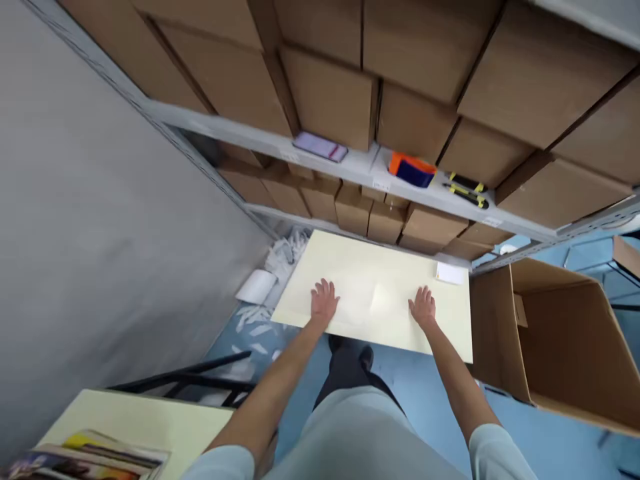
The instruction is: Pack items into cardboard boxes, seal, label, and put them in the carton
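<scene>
My left hand (pixel 324 301) rests on the cream-coloured tabletop (pixel 345 257), palm down with fingers spread. Lying the same way on its right part is my right hand (pixel 423 305), fingers apart, holding nothing. Between the two hands a pale, whitish sheet or film (pixel 356 301) seems to lie flat; its edges are faint, and I cannot tell what it is. A small stack of white paper or cards (pixel 450 273) sits at the table's far right corner, beyond my right hand.
Shelves of cardboard boxes (pixel 417 127) rise behind the table. One shelf edge holds a phone (pixel 320 146), an orange and blue packet (pixel 413 169) and yellow-black cutters (pixel 467 191). A large open carton (pixel 575 340) stands right. Paper scraps (pixel 255 320) litter the floor left; magazines (pixel 95 457) lie lower left.
</scene>
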`<state>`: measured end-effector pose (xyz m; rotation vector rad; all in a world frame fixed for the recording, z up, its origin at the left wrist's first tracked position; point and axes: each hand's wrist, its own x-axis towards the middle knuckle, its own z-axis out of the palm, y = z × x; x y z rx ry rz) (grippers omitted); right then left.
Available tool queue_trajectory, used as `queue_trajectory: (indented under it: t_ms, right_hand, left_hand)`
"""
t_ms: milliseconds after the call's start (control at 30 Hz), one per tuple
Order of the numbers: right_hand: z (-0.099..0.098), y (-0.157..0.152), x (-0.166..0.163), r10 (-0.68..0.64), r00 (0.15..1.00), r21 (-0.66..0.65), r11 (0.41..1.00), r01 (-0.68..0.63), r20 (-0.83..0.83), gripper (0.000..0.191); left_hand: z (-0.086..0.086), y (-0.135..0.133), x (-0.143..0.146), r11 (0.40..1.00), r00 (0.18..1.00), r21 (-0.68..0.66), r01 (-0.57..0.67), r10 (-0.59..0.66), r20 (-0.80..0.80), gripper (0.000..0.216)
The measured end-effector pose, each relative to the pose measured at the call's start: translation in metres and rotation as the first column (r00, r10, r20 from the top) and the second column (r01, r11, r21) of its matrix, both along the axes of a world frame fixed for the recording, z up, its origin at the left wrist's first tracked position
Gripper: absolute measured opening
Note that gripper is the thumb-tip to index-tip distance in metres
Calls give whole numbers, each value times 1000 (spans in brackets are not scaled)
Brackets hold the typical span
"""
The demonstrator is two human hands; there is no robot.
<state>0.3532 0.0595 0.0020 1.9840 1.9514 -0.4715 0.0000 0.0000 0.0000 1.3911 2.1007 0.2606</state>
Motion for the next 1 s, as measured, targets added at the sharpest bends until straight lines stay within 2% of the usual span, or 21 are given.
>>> queue_trajectory:
  t_ms: [100, 167, 233, 333, 433, 500, 600, 667, 733, 833, 933, 1000]
  right_hand:
    - [36, -1, -23, 31, 999, 20, 999, -30, -43, 77]
    - [58, -11, -41, 59, 995, 68, 996, -54, -75, 73]
    - [78, -27, -61, 103, 985, 133, 987, -85, -138, 69]
    - [108, -55, -92, 248, 920, 265, 949, -169, -303, 63]
    - [139, -84, -122, 449, 755, 387, 879, -277, -478, 62]
    - [162, -105, -144, 545, 620, 447, 833, -326, -564, 67]
    - [196, -139, -185, 631, 436, 475, 773, -421, -641, 71]
    - [216, -166, -219, 658, 331, 452, 726, -519, -677, 69]
    - [231, -197, -254, 658, 247, 410, 674, -615, -711, 65]
    - [241, -248, -309, 621, 170, 328, 603, -727, -765, 58]
    - [235, -299, -365, 593, 152, 253, 543, -801, -791, 54]
    - [223, -332, -401, 602, 162, 229, 519, -824, -782, 49]
  left_hand:
    - [38, 3, 10, 999, 997, 16, -46, 45, 63, 80]
    - [59, -7, 17, 996, 992, 61, -59, 51, 116, 73]
    - [76, -31, 23, 990, 982, 127, -55, 31, 188, 60]
    - [103, -85, 23, 966, 950, 246, -77, -4, 311, 46]
    - [140, -150, 13, 905, 879, 382, -187, -20, 477, 45]
    - [170, -196, 1, 853, 858, 439, -281, 18, 514, 46]
    - [212, -264, -26, 751, 859, 514, -414, 135, 494, 46]
    - [230, -312, -46, 662, 832, 539, -520, 251, 494, 46]
    - [236, -362, -62, 563, 778, 544, -622, 368, 509, 46]
    - [227, -436, -81, 387, 663, 550, -740, 555, 503, 42]
    - [205, -502, -102, 198, 486, 551, -810, 753, 444, 37]
    - [189, -537, -119, 118, 360, 514, -849, 842, 401, 39]
